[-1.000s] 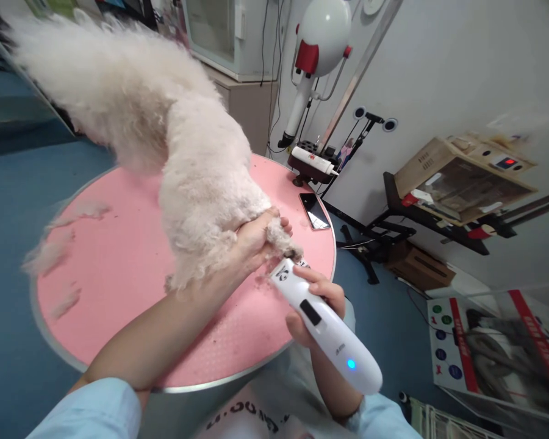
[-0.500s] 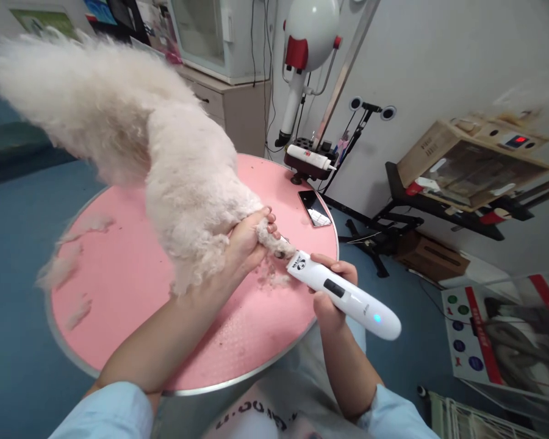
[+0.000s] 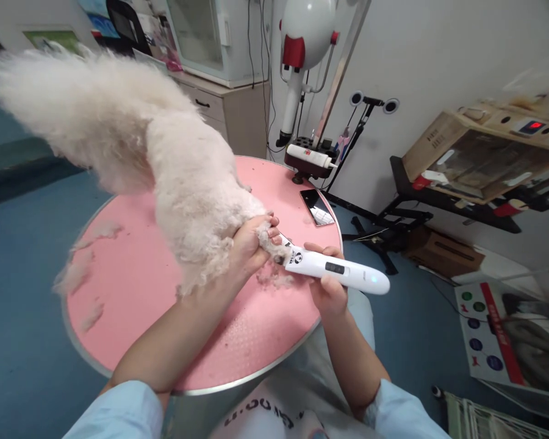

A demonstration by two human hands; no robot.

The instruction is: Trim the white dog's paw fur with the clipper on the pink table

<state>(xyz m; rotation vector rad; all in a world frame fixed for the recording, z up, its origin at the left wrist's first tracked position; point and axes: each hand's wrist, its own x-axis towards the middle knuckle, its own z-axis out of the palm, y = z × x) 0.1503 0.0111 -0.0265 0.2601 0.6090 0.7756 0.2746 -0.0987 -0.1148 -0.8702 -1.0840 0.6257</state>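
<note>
A fluffy white dog point(image 3: 165, 152) stands on a round pink grooming table point(image 3: 132, 286), its rear toward me. My left hand point(image 3: 249, 241) is wrapped round the dog's paw point(image 3: 274, 247), lifted just above the tabletop. My right hand point(image 3: 327, 283) grips a white electric clipper point(image 3: 341, 271) lying almost level, its head touching the tip of the paw. A blue light glows near the clipper's back end. Loose clipped fur point(image 3: 274, 279) lies under the paw.
A phone point(image 3: 317, 214) lies at the table's right edge, beside a black stand holding another white clipper point(image 3: 310, 155). A standing dryer point(image 3: 302, 42) rises behind. Fur clumps point(image 3: 75, 274) lie on the table's left. A shelf with boxes point(image 3: 480, 158) stands right; blue floor surrounds.
The clipper has swung from steeply tilted to almost level, its head staying at the paw. My right hand rose a little. My left hand keeps hold of the paw.
</note>
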